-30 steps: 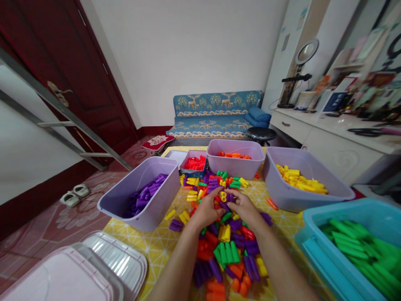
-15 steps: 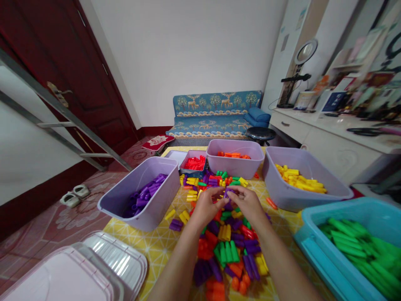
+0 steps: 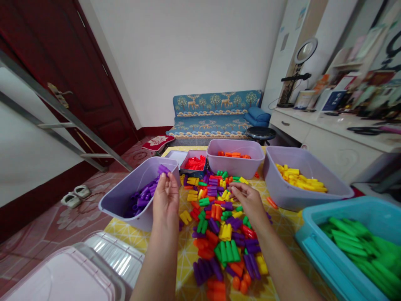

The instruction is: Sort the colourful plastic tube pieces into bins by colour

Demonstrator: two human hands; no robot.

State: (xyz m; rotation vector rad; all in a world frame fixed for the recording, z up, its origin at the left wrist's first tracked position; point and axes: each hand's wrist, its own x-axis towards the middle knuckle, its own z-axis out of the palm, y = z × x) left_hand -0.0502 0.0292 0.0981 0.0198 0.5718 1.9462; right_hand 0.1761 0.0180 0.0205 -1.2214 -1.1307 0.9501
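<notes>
At the far left lie some lids, and beside them a lilac tub already holds a heap of purple pieces. The left hand is at that tub's right side, its grip closed to a pinch on a purple piece held up at the rim, so this one is not yet down among the others. Next comes a small box with red pieces in it. The middle of the table carries a broad mixed spread of pieces in purple, green, yellow, orange and red, many lying side by side in little groups (quite a lot, by the look of it, so the colours are only partly apart). Behind the spread, a second lilac tub has orange pieces. The right hand reaches over the spread with fingers partly curled; whether its grip has hold of anything, I cannot tell. Further right, a third lilac tub contains yellow pieces, and a turquoise tub green ones.
</notes>
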